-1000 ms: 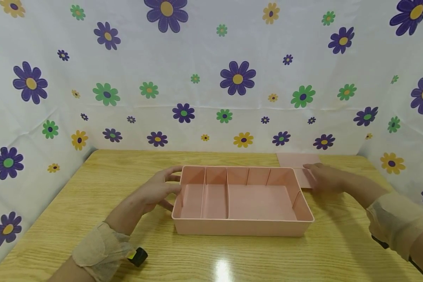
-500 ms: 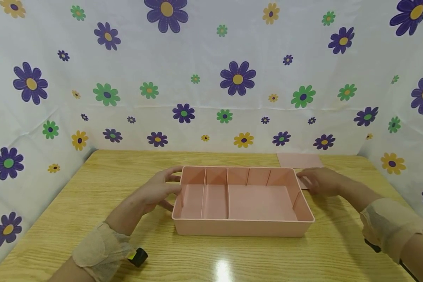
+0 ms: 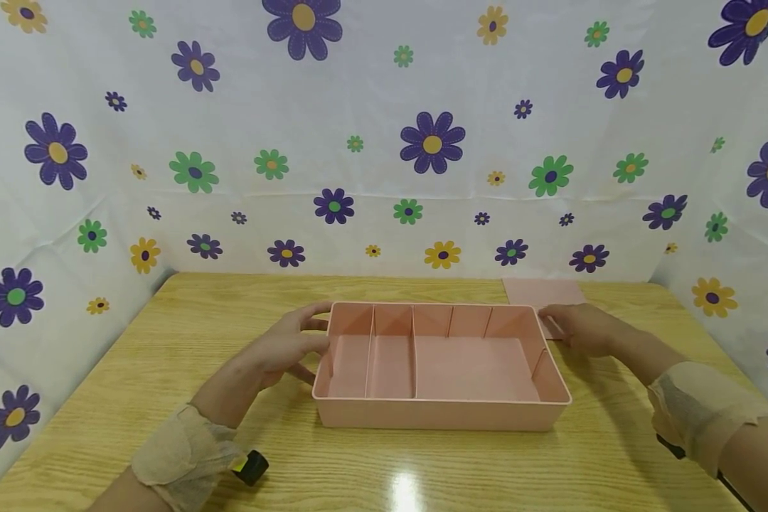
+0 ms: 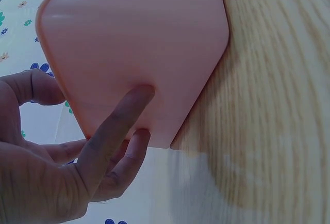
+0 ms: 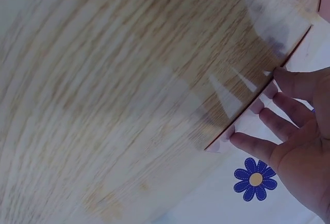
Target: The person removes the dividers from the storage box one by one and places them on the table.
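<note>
Right hand (image 3: 582, 331) nearer pink box (image 3: 441, 414), dividers (image 3: 414, 363) inside

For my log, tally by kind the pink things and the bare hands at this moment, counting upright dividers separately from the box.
Pink rectangular plastic box: 1
Thin pink upright dividers inside: 2
Flat pink panels outside: 2
Bare hands: 2
Total: 7

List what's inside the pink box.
Inside the pink box, two thin dividers stand toward its left end; bare floor shows to their right. The near wall hides its own inner face.
</note>
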Tool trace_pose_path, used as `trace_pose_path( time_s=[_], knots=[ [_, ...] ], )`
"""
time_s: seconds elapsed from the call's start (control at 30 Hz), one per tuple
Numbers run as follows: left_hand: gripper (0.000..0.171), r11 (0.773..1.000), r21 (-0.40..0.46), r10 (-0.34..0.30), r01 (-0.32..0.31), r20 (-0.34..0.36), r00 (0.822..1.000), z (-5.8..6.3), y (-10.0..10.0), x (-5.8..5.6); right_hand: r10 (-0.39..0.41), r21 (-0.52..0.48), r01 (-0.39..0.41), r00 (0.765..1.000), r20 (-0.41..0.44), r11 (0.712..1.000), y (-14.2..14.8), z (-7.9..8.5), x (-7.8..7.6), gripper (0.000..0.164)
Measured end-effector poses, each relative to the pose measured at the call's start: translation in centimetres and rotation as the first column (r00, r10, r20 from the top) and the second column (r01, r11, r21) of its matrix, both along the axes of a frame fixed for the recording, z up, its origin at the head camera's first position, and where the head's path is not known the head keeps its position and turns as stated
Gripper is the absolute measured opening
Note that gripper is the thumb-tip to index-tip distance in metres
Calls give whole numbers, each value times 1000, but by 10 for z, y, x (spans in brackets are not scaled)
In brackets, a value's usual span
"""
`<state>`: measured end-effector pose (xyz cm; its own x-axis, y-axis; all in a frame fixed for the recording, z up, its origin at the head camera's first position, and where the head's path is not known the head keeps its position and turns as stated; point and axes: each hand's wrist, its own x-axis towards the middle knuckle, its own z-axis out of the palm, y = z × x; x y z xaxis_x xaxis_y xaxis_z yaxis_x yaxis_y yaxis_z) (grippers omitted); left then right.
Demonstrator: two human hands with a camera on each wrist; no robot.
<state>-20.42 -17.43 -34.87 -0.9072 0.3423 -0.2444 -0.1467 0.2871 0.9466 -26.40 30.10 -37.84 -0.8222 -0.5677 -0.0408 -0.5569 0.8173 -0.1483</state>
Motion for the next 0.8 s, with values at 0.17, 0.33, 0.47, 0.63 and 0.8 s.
trace_pose_path(
  time_s=[0.17, 0.33, 0.47, 0.63, 0.8],
  knots=[
    [64, 1000, 5, -2, 2, 4, 1000, -1, -1, 0, -31, 21, 30, 999, 33, 999, -3, 3, 1, 38],
    [66, 1000, 15, 6, -6, 10, 1000, -2, -3, 1, -50, -19, 50, 999, 10, 999, -8, 21, -4, 39],
    [66, 1000, 15, 13, -13, 11, 1000, -2, -5, 1, -152, -120, 149, 988, -22, 982, -29, 58, -7, 45],
    [66, 1000, 21, 10, -10, 11, 1000, -2, -5, 1, -246, -297, 234, 969, -4, 926, -75, 94, 4, 37],
    [66, 1000, 14, 26, -26, 12, 1000, -1, -2, 0, -290, -453, 362, 931, 223, 815, -124, 106, 22, 32]
  ],
)
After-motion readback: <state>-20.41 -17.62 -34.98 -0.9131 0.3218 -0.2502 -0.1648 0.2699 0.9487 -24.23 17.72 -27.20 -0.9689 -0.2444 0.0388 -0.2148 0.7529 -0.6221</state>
